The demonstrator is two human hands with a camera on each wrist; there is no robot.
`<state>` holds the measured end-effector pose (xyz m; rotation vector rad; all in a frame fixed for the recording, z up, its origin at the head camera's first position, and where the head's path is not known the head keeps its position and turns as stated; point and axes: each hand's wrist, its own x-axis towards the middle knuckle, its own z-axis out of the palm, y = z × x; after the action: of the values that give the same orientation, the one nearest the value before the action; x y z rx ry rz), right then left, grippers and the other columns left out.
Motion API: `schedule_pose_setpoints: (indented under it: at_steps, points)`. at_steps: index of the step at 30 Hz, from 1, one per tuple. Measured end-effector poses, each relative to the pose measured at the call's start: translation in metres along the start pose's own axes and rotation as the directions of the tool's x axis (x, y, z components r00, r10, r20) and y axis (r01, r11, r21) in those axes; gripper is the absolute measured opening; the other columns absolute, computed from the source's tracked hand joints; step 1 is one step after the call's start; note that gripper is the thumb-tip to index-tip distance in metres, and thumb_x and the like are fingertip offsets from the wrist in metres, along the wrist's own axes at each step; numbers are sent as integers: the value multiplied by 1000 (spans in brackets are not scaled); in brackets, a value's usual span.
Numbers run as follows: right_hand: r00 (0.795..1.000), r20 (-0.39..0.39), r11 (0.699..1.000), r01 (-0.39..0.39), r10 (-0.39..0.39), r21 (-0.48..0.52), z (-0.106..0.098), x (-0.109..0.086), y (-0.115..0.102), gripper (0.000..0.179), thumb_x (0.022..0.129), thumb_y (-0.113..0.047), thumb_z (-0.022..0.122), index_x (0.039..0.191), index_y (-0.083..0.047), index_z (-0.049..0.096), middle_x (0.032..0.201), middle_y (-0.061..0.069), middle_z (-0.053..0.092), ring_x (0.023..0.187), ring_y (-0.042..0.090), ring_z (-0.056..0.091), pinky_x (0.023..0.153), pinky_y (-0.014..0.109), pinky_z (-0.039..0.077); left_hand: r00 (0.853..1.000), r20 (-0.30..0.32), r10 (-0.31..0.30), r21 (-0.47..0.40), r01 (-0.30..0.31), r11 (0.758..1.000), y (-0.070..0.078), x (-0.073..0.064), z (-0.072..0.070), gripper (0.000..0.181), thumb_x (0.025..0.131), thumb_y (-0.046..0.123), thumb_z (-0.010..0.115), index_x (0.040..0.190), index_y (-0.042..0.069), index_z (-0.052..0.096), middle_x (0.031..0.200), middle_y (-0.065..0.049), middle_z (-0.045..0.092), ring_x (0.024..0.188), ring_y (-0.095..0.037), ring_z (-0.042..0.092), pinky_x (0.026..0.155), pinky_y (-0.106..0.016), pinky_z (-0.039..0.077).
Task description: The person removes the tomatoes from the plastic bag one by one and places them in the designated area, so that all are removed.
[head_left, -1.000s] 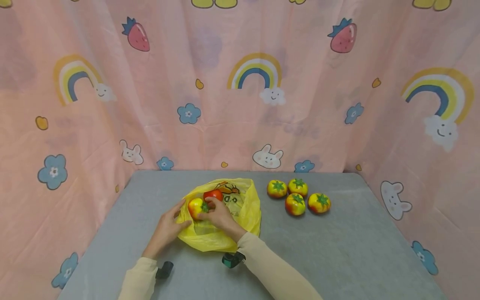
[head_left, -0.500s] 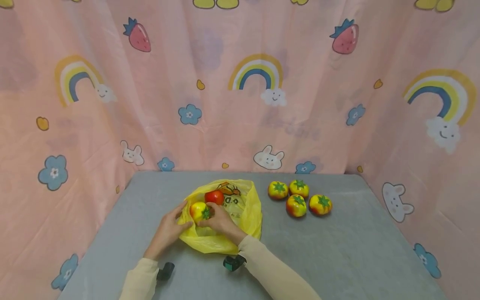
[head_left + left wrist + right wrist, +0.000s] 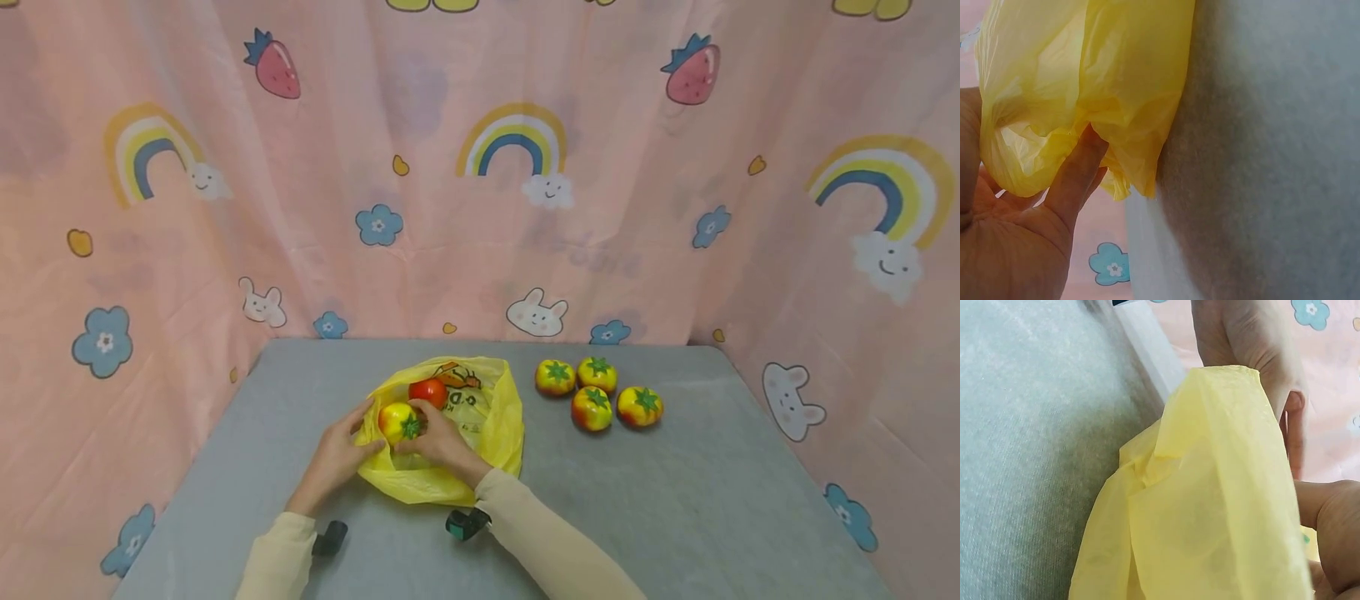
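Note:
A yellow plastic bag (image 3: 507, 425) lies with its mouth wide on the grey table. My left hand (image 3: 339, 460) holds its left rim, thumb and fingers on either side of the film in the left wrist view. Inside the bag, my right hand (image 3: 444, 442) grips a yellow-and-red tomato (image 3: 393, 421) with a green leafy top, thumb and fingers around its right side. Just behind it sits a red tomato (image 3: 427, 390), also within the bag. In the right wrist view the bag's side (image 3: 1210, 512) hides most of the right hand's fingers and the tomato.
Several yellow-and-red tomatoes, among them a front one (image 3: 592, 409) and a right one (image 3: 640, 407), stand grouped on the table (image 3: 675, 500) right of the bag. A pink patterned curtain (image 3: 315, 208) encloses the table's back and sides.
The yellow-and-red tomato has shifted slightly down and turned in my right hand, its green top now facing more upward. More of the red tomato shows. My left hand stays at the rim.

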<state>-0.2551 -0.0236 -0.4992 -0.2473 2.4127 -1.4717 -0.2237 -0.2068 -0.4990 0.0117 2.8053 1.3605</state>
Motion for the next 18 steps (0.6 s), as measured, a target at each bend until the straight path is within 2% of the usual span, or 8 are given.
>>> schedule_pose_setpoints:
  at_steps: [8,18]
  points:
    - [999,-8,999,33,-34,-20,6,2,3,68,77,-20,84,135,-14,50,131,9,60,113,24,58,103,46,48,1000,-5,-23,1,23,1000,-1,-3,-3,75,88,12,71,154,13,34,155,-20,39,139,-44,40,112,-59,36]
    - [999,-40,1000,10,-11,-22,1,3,4,61,80,-26,82,131,-15,51,119,7,62,100,19,58,92,39,53,1000,2,-15,-9,15,1000,0,0,-2,75,89,13,71,154,12,34,155,-21,38,139,-45,40,111,-59,37]
